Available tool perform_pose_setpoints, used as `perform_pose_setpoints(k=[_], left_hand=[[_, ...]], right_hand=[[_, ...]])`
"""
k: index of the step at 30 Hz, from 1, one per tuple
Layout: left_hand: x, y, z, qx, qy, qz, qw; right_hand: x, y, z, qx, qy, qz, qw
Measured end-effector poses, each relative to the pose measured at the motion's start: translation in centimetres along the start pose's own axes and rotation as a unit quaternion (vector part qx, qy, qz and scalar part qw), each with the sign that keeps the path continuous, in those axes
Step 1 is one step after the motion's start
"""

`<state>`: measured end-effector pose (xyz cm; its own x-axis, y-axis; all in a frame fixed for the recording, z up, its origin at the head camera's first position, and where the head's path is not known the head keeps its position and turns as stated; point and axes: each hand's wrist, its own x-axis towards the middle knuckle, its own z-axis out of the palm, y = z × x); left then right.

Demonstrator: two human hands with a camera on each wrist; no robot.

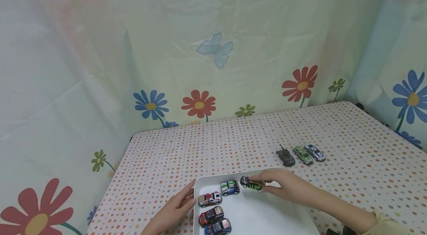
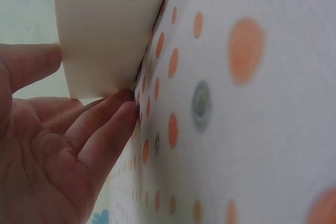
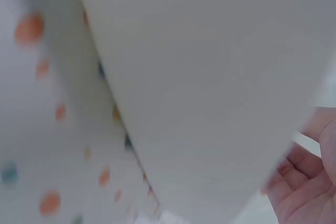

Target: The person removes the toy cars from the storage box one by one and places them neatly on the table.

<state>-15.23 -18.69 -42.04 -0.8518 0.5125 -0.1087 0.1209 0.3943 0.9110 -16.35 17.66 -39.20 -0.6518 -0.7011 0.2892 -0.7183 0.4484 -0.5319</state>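
A white tray (image 1: 257,216) lies on the dotted tablecloth. Over its far part, my right hand (image 1: 283,185) pinches a black-and-green toy car (image 1: 256,186) between thumb and fingers. My left hand (image 1: 173,209) is at the tray's left wall; in the left wrist view its thumb touches the wall's edge and its fingers extend along the bottom near the cloth. Inside the tray, on the left, are a green-white-blue toy car (image 1: 230,188), a white-and-red one (image 1: 210,198), a red-and-black one (image 1: 211,215) and a blue-and-black one (image 1: 218,227). The tray wall hides the held car in the right wrist view.
Beyond the tray's far right corner, a dark toy tank (image 1: 285,157), a green toy car (image 1: 303,154) and a white toy car (image 1: 315,152) stand side by side on the tablecloth (image 1: 200,149). Flower-printed curtains (image 1: 247,79) enclose the table.
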Motion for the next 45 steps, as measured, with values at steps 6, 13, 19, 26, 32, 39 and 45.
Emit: perform_pose_setpoints(k=[6,13,19,26,32,39,45], left_hand=[[0.1,-0.1,0.1,0.002,0.001,0.002,1.0],[0.0,-0.1,0.0,0.001,0.001,-0.002,1.0],[0.0,0.2,0.1,0.012,0.002,0.01,0.9999],[0.0,0.2,0.0,0.013,0.006,0.008,0.9999],[0.0,-0.1,-0.1,0.01,0.0,0.008,0.9999],[-0.1,0.0,0.0,0.007,0.005,0.004,1.0],[0.0,-0.2,0.0,0.005,0.006,0.006,0.9999]], right_hand=[[-0.5,0.7,-2.0,-0.049,0.059,0.06,0.995],[-1.7,2.1,-3.4,-0.106,0.127,0.116,0.979],[-3.0,3.9,-4.9,-0.13,0.154,0.177,0.963],[-5.2,7.7,-5.9,-0.189,0.215,0.193,0.939],[-7.1,9.7,-6.5,-0.212,0.232,0.23,0.921],[-8.5,10.4,-7.1,-0.22,0.228,0.283,0.905],[-9.2,11.2,-7.5,-0.228,0.205,0.313,0.899]])
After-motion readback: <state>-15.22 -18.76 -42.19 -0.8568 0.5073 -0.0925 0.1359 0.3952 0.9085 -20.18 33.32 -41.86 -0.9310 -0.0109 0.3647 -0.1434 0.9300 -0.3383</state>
